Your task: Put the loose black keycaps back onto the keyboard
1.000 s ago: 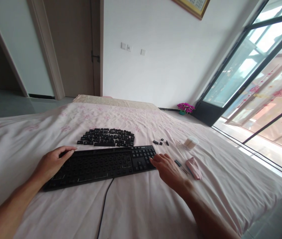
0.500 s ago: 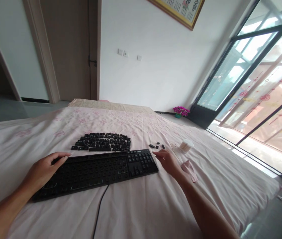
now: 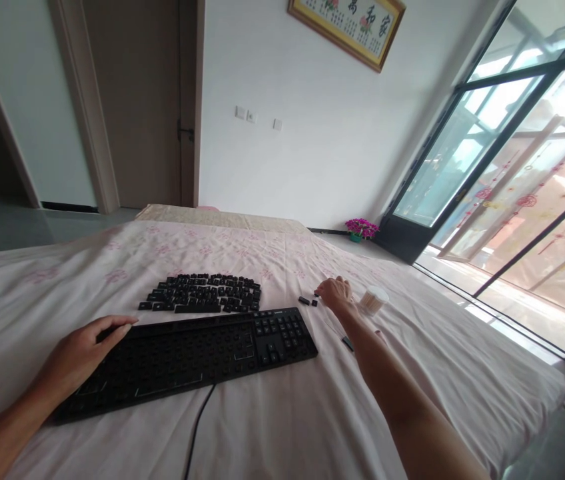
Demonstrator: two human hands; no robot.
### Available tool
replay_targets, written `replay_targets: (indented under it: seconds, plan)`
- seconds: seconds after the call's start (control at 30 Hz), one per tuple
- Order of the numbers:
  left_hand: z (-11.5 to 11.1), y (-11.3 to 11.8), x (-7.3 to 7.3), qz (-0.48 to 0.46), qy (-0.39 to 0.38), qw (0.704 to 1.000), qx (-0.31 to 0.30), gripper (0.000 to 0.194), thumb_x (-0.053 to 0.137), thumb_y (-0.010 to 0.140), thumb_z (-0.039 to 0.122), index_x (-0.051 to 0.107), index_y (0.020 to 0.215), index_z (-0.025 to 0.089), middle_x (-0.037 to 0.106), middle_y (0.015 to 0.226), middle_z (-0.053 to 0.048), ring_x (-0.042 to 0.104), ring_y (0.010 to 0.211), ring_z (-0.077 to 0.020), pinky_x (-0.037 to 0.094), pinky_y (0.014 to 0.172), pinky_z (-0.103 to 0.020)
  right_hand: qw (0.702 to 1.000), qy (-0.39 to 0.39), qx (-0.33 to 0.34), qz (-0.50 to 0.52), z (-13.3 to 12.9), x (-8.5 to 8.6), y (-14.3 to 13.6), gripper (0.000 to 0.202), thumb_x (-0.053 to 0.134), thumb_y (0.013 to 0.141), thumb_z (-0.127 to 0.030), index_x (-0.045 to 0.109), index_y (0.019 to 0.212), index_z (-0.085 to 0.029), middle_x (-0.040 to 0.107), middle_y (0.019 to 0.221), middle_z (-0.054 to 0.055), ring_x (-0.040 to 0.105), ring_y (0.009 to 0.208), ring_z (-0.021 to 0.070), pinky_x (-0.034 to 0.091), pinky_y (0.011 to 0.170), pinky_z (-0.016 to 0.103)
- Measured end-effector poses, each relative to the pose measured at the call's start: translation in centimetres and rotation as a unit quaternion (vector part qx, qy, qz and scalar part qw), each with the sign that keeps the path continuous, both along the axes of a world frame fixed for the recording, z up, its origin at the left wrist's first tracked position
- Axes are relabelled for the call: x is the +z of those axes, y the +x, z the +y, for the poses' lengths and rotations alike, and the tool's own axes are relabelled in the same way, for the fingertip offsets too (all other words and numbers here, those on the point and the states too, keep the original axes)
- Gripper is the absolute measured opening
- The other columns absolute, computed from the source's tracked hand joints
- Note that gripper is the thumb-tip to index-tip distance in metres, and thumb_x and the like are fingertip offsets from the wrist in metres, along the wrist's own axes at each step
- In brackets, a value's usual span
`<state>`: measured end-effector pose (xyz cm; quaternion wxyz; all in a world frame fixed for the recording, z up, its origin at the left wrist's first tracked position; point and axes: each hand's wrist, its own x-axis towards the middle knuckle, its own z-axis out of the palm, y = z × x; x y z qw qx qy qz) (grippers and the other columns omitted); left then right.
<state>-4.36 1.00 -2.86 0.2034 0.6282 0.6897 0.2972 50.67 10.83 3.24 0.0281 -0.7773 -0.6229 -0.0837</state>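
A black keyboard lies tilted across the bed, most keys gone from its left and middle parts, while the number pad on the right still has its keys. Wrapped round its upper left edge is my left hand, thumb on top. Out beyond the keyboard's right end, my right hand reaches down with fingers drawn together at a small black keycap. Close by lie a longer keycap and a small square one. Behind the keyboard, many loose keycaps are laid out in rows.
A clear tub of cotton swabs stands right of my right hand. A small dark-ended item lies by my right forearm. The keyboard's cable runs toward me over the pink-patterned sheet. A pot of purple flowers stands beyond the bed.
My right hand has moved from beside the keyboard's right end forward and right to the loose keycaps. A dark-ended item now shows beside the forearm. My left hand stays on the keyboard.
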Motion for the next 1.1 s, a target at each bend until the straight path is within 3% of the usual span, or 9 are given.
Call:
replay_targets:
  seconds: [0.27, 0.5, 0.67, 0.77, 0.93, 1.1]
  plan:
    - [-0.2, 0.3, 0.6, -0.003, -0.007, 1.000, 0.000, 0.043, 0.047, 0.079, 0.055, 0.067, 0.105, 0.027, 0.071, 0.109, 0.001, 0.066, 0.096, -0.0232, 0.050, 0.081, -0.028, 0.999, -0.043, -0.002, -0.023, 1.4, -0.8, 0.0, 0.016, 0.069, 0.075, -0.033, 0.076, 0.083, -0.021, 0.070, 0.089, 0.013, 0.048, 0.104, 0.0290, 0.027, 0.086, 0.039]
    - [-0.2, 0.1, 0.3, -0.001, 0.014, 1.000, -0.005, 0.043, 0.048, 0.080, 0.055, 0.067, 0.104, 0.025, 0.072, 0.107, -0.001, 0.067, 0.096, -0.0223, 0.049, 0.083, -0.026, 0.999, -0.028, 0.039, -0.022, 0.4, -0.4, -0.8, 0.014, 0.067, 0.076, -0.030, 0.077, 0.081, -0.021, 0.071, 0.089, 0.012, 0.049, 0.100, 0.0273, 0.028, 0.085, 0.037]
    - [-0.1, -0.1, 0.1, -0.001, 0.006, 1.000, -0.002, 0.042, 0.049, 0.080, 0.054, 0.067, 0.105, 0.026, 0.071, 0.109, 0.000, 0.066, 0.098, -0.0217, 0.048, 0.084, -0.026, 0.995, 0.020, 0.095, -0.005, -2.4, 0.7, -2.0, 0.021, 0.058, 0.085, -0.038, 0.075, 0.095, -0.030, 0.070, 0.101, 0.004, 0.050, 0.100, 0.0230, 0.029, 0.085, 0.035]
    - [-0.2, 0.0, 0.2, -0.002, 0.008, 1.000, -0.007, 0.042, 0.048, 0.080, 0.054, 0.067, 0.105, 0.026, 0.070, 0.111, -0.001, 0.064, 0.101, -0.0223, 0.047, 0.088, -0.027, 0.984, 0.069, 0.162, 0.038, -5.0, 1.0, -2.9, 0.024, 0.054, 0.089, -0.044, 0.072, 0.100, -0.034, 0.069, 0.104, -0.001, 0.051, 0.098, 0.0203, 0.032, 0.085, 0.032]
    - [-0.3, 0.2, 0.5, 0.003, 0.006, 1.000, -0.004, 0.043, 0.048, 0.080, 0.054, 0.067, 0.105, 0.025, 0.070, 0.111, -0.001, 0.065, 0.100, -0.0227, 0.048, 0.086, -0.027, 0.952, 0.113, 0.263, 0.107, -9.5, 0.9, -4.3, 0.022, 0.058, 0.087, -0.044, 0.074, 0.095, -0.031, 0.070, 0.096, 0.002, 0.056, 0.088, 0.0195, 0.037, 0.080, 0.033]
    - [-0.5, 0.3, 0.7, 0.012, 0.005, 1.000, -0.001, 0.044, 0.048, 0.080, 0.054, 0.068, 0.106, 0.024, 0.071, 0.108, -0.002, 0.066, 0.096, -0.0227, 0.048, 0.084, -0.028, 0.939, 0.119, 0.291, 0.140, -12.5, 0.3, -4.8, 0.021, 0.058, 0.088, -0.041, 0.074, 0.094, -0.029, 0.070, 0.090, 0.002, 0.057, 0.085, 0.0183, 0.040, 0.079, 0.032]
